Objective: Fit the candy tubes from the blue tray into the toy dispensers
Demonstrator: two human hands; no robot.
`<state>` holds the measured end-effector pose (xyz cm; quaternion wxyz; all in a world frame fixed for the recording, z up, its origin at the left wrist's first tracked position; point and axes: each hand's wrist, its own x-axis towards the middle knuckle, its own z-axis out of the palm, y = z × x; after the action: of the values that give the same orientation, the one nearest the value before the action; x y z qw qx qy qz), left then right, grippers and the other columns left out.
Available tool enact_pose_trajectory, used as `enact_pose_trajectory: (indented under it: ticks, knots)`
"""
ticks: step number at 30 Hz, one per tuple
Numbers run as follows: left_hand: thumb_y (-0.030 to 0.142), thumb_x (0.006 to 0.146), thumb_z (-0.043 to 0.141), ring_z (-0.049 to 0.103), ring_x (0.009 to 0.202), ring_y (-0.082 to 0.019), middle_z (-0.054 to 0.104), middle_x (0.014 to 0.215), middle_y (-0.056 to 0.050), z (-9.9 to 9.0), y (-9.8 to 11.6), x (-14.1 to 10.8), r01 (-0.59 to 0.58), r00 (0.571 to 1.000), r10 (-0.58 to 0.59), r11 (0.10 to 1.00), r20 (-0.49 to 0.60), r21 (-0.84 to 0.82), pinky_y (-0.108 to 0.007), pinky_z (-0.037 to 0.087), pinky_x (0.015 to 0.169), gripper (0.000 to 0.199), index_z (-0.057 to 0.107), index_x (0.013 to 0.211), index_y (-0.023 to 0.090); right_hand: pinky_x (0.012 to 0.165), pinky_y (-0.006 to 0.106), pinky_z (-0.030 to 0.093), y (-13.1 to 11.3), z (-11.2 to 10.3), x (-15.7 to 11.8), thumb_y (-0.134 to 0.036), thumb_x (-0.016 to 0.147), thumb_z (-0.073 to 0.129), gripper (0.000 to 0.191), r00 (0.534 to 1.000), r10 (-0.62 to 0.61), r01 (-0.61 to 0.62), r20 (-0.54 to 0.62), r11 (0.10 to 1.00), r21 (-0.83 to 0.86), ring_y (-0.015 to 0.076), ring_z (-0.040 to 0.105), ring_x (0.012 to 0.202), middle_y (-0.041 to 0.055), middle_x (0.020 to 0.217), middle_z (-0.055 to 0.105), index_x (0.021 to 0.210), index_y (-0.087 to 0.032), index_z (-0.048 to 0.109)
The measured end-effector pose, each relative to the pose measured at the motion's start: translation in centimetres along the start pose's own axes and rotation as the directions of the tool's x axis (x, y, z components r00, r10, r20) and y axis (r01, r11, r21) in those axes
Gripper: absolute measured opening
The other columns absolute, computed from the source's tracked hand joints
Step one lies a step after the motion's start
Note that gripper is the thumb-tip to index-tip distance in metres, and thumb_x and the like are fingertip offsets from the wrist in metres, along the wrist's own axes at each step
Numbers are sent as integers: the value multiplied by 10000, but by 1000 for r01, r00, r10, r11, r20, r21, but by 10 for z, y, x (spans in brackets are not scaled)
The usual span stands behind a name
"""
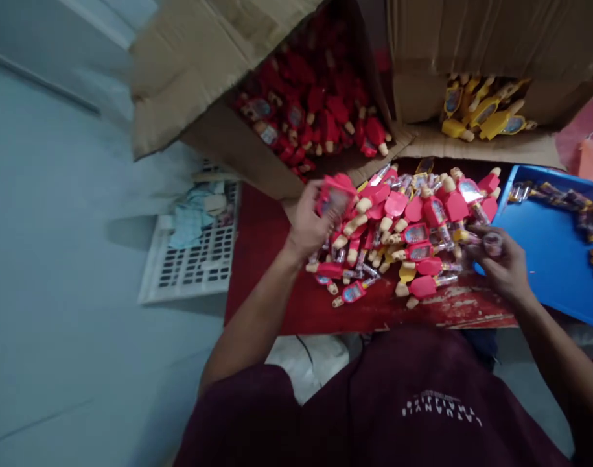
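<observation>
My left hand [307,224] is closed around a red plastic piece [339,189] with a clear window, blurred by motion, at the left end of the pile. My right hand [506,263] grips a small clear tube [493,242] by the blue tray's left edge; another tube with a yellow band [464,236] lies at its fingertips. Between my hands spreads a pile of red paddle-shaped pieces [417,251] with beige knobbed ends, mixed with clear tubes and a few yellow pieces. The exact kind of these pieces cannot be made out.
An open cardboard box [189,71] full of red pieces stands behind the pile. Right of it, another box [481,146] holds yellow ones. A blue tray [544,240] with several tubes sits at the right of the red table [262,259]. A white crate [194,269] stands left.
</observation>
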<state>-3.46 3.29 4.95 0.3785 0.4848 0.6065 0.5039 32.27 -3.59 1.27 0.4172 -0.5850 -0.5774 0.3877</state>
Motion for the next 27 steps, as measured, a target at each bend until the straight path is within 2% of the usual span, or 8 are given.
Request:
enact_pose_trajectory:
  ticks: [1, 3, 6, 9, 13, 18, 22, 27]
  knots:
    - [301, 701, 860, 649, 836, -215, 636, 842, -36, -1, 6, -29, 32, 994, -36, 999, 102, 34, -299, 519, 783, 357, 663, 961, 155, 769, 354, 533, -8, 11, -4, -350, 824, 740, 308, 996, -49, 50, 76, 999, -9, 207, 659, 872, 51, 1013, 705, 1106, -239, 685]
    - [351, 681, 879, 638, 786, -212, 619, 782, -23, 0, 13, -78, 45, 938, -83, 992, 336, 120, -304, 512, 766, 400, 683, 969, 153, 811, 356, 527, -19, 28, -16, -346, 847, 712, 272, 969, -133, 137, 208, 990, -9, 215, 660, 921, 49, 1030, 702, 1092, -239, 664]
    - [429, 722, 832, 617, 691, -186, 622, 746, -12, 4, 13, -124, -90, 853, -40, 971, 520, 222, -301, 498, 731, 387, 697, 992, 186, 813, 350, 522, -26, 41, -39, -338, 872, 681, 253, 907, -255, 273, 335, 962, -8, 215, 657, 939, 52, 1029, 697, 1098, -230, 647]
    - [460, 768, 776, 615, 675, -184, 654, 776, -31, 5, 8, -148, -212, 798, 27, 948, 603, 239, -292, 482, 710, 366, 699, 1027, 213, 803, 350, 526, -26, 40, -62, -313, 894, 660, 237, 853, -356, 380, 381, 925, 15, 214, 665, 925, 64, 1020, 703, 1112, -223, 642]
    - [491, 748, 787, 601, 644, -190, 660, 755, -42, 9, 1, -166, -239, 772, 48, 946, 634, 219, -295, 474, 704, 387, 700, 1003, 213, 855, 377, 535, -22, 31, -87, -262, 901, 647, 222, 803, -436, 450, 407, 891, 66, 227, 681, 970, 80, 1058, 715, 1121, -232, 649]
    - [514, 803, 721, 647, 752, -215, 720, 924, -79, 20, -10, -185, -378, 713, 103, 890, 694, 257, -307, 487, 759, 406, 687, 1078, 219, 854, 391, 544, -10, 21, -114, -317, 891, 652, 221, 854, -357, 380, 379, 925, 15, 243, 694, 962, 93, 1047, 732, 1091, -228, 676]
    - [494, 866, 627, 673, 852, -237, 717, 1086, -109, 27, -18, -198, -542, 651, 139, 773, 746, 329, -305, 501, 747, 399, 659, 1153, 218, 735, 335, 521, -1, 22, -132, -372, 878, 672, 231, 917, -220, 241, 332, 970, -23, 209, 675, 812, 58, 929, 724, 1053, -223, 697]
    - [413, 907, 557, 681, 836, -244, 711, 1086, -126, 26, -26, -209, -659, 597, 199, 673, 777, 335, -306, 501, 680, 380, 637, 1211, 199, 674, 301, 472, 3, 28, -147, -394, 888, 664, 228, 950, -70, 73, 306, 997, 0, 186, 625, 750, 39, 865, 695, 1019, -211, 700]
